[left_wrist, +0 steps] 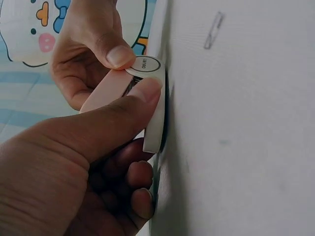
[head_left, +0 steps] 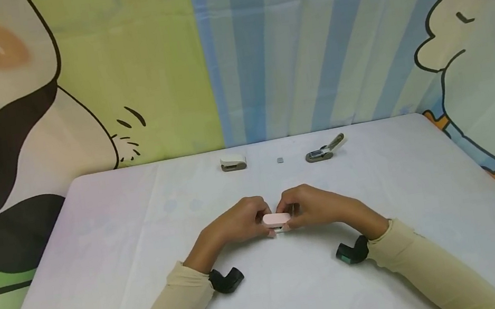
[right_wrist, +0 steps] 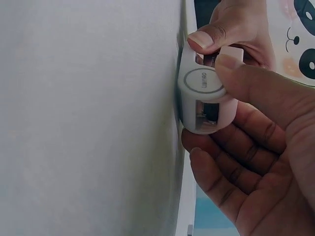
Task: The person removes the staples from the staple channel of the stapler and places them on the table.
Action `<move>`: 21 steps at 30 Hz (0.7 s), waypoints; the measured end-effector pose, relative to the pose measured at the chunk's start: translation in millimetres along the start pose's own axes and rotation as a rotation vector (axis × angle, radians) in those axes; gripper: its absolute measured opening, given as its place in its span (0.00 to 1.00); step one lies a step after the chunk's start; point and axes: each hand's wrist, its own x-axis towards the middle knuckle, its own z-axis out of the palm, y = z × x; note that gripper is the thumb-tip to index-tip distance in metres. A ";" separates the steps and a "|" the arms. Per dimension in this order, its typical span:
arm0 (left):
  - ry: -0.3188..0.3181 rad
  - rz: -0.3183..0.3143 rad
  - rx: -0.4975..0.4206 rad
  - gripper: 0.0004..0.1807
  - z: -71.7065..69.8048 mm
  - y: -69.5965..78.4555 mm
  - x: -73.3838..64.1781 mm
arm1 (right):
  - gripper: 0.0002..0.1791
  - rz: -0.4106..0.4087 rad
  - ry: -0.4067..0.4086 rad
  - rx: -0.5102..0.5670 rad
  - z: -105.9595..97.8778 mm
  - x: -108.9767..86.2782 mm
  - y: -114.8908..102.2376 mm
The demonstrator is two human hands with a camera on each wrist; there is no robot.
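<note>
Both hands hold a small pink-and-white stapler (head_left: 276,219) on the table. In the left wrist view its pink top arm (left_wrist: 106,91) is tilted up from the white base (left_wrist: 155,130), with a dark gap between them. The thumb of my left hand (head_left: 245,219) lies on the base, and its fingers curl beneath. My right hand (head_left: 315,206) grips the round hinge end (right_wrist: 204,81), thumb on the upper side and fingertips below. Part of the stapler's inside is hidden by the thumbs.
At the back of the table (head_left: 186,195) stand a white stapler (head_left: 233,163) and, farther right, a grey stapler (head_left: 324,152) with its top raised. A small grey block (head_left: 280,160), perhaps staples, lies between them. A patterned cloth (head_left: 263,66) hangs behind the table.
</note>
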 end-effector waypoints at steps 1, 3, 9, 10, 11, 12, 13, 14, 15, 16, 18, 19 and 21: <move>0.005 0.005 0.007 0.13 0.7 -1.0 -0.2 | 0.10 0.001 0.005 -0.009 1.0 0.6 -0.5; 0.015 0.012 0.017 0.13 2.3 -1.9 -0.4 | 0.10 0.009 0.015 -0.036 3.3 1.7 -2.6; 0.040 0.006 0.012 0.11 6.8 -0.8 -1.5 | 0.08 0.057 0.054 -0.160 10.9 1.6 -15.6; 0.044 0.009 0.011 0.10 7.4 -0.8 -1.7 | 0.08 0.059 0.062 -0.177 12.2 1.3 -16.7; 0.048 0.013 0.011 0.10 8.0 -0.8 -1.8 | 0.09 0.054 0.070 -0.195 13.4 1.4 -17.3; 0.053 0.015 0.013 0.09 8.6 -1.1 -1.8 | 0.10 0.049 0.076 -0.213 14.3 1.6 -17.3; 0.057 0.014 0.016 0.09 9.1 -1.5 -1.9 | 0.11 0.042 0.086 -0.229 15.0 1.8 -17.4; 0.062 0.014 0.017 0.09 9.5 -1.9 -1.8 | 0.11 0.028 0.094 -0.243 15.5 2.2 -17.4; 0.066 0.014 0.014 0.09 9.4 -2.1 -1.9 | 0.11 0.010 0.101 -0.258 15.8 2.8 -17.3; 0.069 0.007 0.011 0.09 9.1 -1.9 -2.1 | 0.11 -0.006 0.106 -0.273 15.7 3.2 -17.2; 0.074 -0.010 -0.004 0.09 8.7 -1.6 -2.2 | 0.11 -0.030 0.120 -0.302 15.6 3.5 -16.7; 0.076 -0.015 -0.013 0.09 8.6 -1.6 -2.4 | 0.11 -0.038 0.124 -0.311 15.6 3.6 -16.2; 0.076 -0.030 -0.030 0.09 8.6 -1.7 -2.3 | 0.10 -0.047 0.127 -0.320 15.6 3.7 -15.3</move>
